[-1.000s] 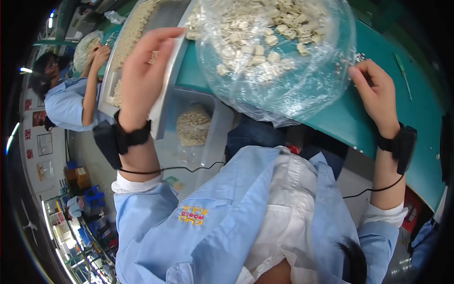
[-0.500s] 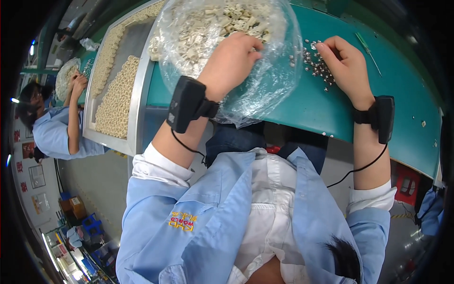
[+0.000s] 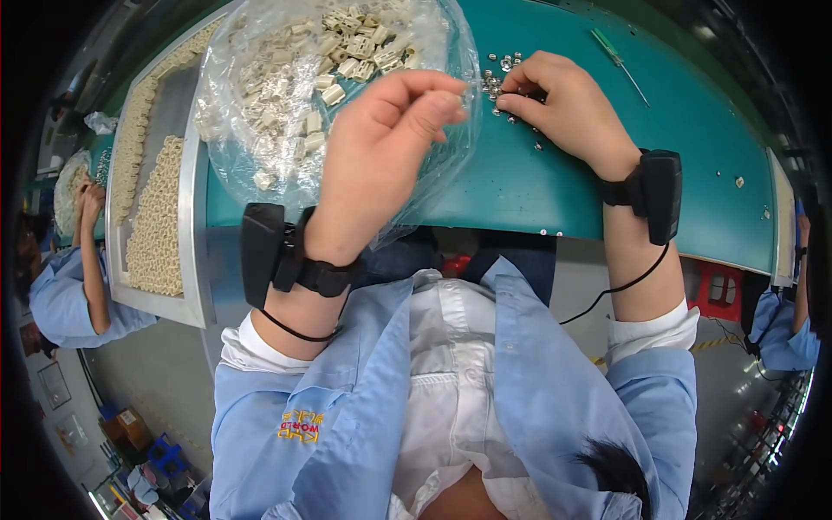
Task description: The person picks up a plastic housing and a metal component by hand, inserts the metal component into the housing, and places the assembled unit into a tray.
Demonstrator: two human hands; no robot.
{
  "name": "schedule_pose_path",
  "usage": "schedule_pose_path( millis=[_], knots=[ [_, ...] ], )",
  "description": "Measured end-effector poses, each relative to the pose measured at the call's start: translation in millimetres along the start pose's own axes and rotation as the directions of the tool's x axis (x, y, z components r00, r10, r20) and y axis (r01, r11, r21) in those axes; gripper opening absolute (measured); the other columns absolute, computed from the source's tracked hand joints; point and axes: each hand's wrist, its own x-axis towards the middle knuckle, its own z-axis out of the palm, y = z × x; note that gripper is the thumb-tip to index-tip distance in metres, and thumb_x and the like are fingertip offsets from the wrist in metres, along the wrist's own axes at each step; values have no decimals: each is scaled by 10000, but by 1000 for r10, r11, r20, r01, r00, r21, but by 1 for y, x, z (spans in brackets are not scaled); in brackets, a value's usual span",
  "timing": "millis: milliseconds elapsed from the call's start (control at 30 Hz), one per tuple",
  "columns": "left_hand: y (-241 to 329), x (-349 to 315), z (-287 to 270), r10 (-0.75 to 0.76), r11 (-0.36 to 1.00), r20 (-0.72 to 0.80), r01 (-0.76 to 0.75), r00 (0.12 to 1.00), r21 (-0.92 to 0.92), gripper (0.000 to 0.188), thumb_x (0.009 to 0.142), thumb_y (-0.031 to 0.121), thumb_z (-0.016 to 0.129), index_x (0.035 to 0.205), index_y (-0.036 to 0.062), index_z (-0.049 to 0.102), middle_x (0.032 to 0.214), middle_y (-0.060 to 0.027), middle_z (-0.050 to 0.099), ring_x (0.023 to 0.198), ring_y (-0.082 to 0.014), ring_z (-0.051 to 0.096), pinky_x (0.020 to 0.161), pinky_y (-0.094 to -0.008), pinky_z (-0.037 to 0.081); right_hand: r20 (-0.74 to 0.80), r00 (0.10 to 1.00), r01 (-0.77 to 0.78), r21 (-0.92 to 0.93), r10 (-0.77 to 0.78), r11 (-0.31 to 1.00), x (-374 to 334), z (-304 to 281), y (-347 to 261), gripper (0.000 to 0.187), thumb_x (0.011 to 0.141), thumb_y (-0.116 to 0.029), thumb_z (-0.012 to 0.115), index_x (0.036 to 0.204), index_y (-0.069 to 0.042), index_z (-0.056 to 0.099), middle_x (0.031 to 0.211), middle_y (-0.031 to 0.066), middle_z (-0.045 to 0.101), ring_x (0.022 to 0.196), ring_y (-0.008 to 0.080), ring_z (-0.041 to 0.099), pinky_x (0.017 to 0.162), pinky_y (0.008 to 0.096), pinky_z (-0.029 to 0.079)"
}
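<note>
My left hand point(image 3: 377, 152) is raised over the near right side of a clear plastic bag point(image 3: 433, 186), thumb and fingers pinched together. Whatever the pinch holds is too small to make out. Inside the spread bag lie many cream plastic parts point(image 3: 355, 52), shaped like small blocks with openings. To the right, my right hand point(image 3: 572, 113) is closed at the fingertips over a scatter of small shiny metal pieces point(image 3: 505, 62) that look like nuts. The fingers cover some of the pieces, and what they pinch is hidden. Both wrists carry black strapped devices with cables.
A metal-framed tray point(image 3: 195, 217) with rows of cream parts point(image 3: 158, 234) stands left of the bag. A green-handled screwdriver point(image 3: 620, 65) lies beyond my right hand on the green tabletop point(image 3: 537, 191). A co-worker in a blue shirt point(image 3: 74, 295) sits at the far left.
My left hand has lifted from the parts in the bag and turned, its pinched fingers now nearer the bag's right edge. The right fingers have closed over the metal pieces. The whole view has shifted.
</note>
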Motion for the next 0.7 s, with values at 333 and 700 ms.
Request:
schedule_pose_path(
  millis=[333, 700],
  knots=[
    [-29, -1, 11, -150, 852, 84, 172, 985, -494, 276, 892, 265, 494, 1017, 27, 550, 814, -24, 578, 710, -53, 505, 653, -179, 398, -32, 996, 86, -44, -87, 995, 3, -1, -2, 138, 814, -125, 568, 783, 0, 520, 709, 54, 518, 611, 150, 483, 558, 277, 397],
    [-26, -11, 11, -75, 856, 154, 142, 985, -496, 259, 898, 240, 483, 1029, 24, 539, 907, -11, 573, 780, -58, 527, 712, -191, 416, -2, 986, -160, 305, 169, 939, 4, -11, -12, 136, 850, -99, 533, 943, -2, 560, 811, 30, 575, 764, 69, 546, 683, 191, 438]
  ],
)
